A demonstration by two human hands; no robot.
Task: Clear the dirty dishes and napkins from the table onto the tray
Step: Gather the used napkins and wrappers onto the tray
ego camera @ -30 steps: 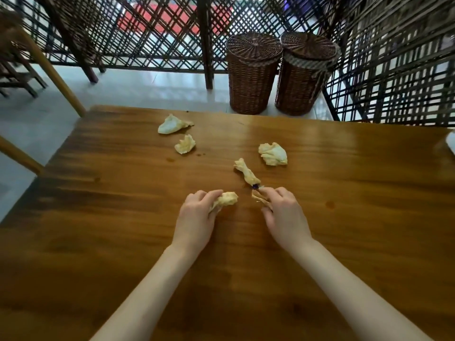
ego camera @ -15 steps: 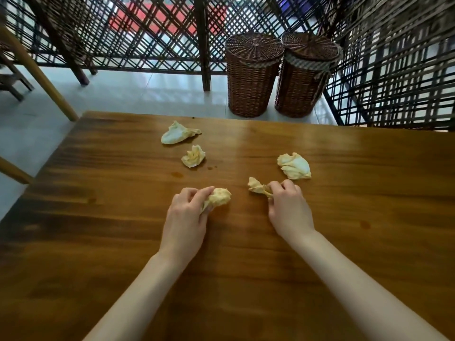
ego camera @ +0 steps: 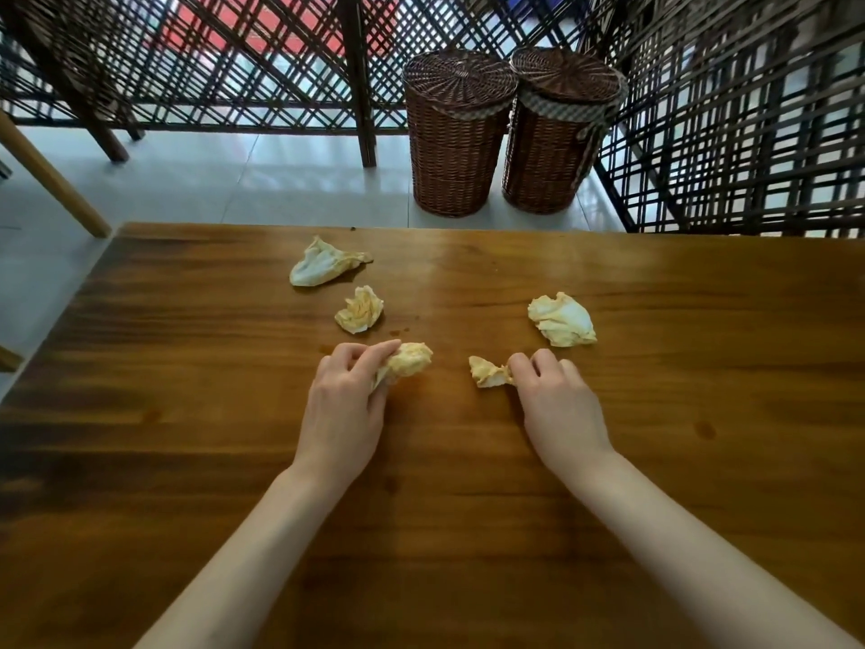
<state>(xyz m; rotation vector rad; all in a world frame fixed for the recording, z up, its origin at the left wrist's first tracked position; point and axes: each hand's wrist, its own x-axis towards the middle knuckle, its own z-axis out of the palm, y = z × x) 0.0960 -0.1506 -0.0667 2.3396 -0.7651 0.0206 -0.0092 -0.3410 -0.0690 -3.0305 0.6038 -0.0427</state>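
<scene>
Head view, no writing: left grip (ego camera: 346,405) clutches one crumpled napkin (ego camera: 408,362), right grip (ego camera: 559,405) pinches another napkin (ego camera: 487,372).

Right hand (ego camera: 557,405): a second ago I had it pinching the near end of the twisted napkin (ego camera: 489,372); now I've gathered most of it under my fingers, so only a short crumpled end sticks out left.
Twisted napkin: no longer stretched long across the counter (ego camera: 187,437); bunched up.
Left hand (ego camera: 344,409): thumb now closed over its napkin wad (ego camera: 409,363).

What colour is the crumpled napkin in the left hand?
Pale yellow with orange-tinged creases; the napkin, pinched by the left hand, shows best in the head view.
</scene>
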